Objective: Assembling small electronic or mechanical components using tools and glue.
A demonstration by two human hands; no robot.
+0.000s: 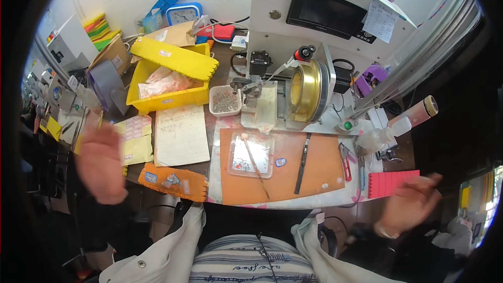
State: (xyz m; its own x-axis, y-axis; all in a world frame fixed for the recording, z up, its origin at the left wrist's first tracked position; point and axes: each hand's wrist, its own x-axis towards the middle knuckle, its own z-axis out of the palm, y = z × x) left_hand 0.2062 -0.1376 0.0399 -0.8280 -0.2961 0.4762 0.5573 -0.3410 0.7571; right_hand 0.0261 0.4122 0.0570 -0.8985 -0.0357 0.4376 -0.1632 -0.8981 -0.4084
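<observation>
My left hand is raised over the left side of the desk, its outline blurred and its fingers stretched upward. It holds nothing visible and hangs nearest to a yellow sheet with labels. On the other side my right hand is held up with fingers apart, beside a pink-red ridged strip. Between them lies an orange mat. A clear square tray with tiny pieces sits on it, with a thin stick lying across. Black tweezers rest to its right; neither hand touches them.
Behind the mat stands a machine with a gold-coloured spool and a dark screen. A white dish of small metal parts, a yellow bin and an open notebook are left of it. Red-handled pliers lie right.
</observation>
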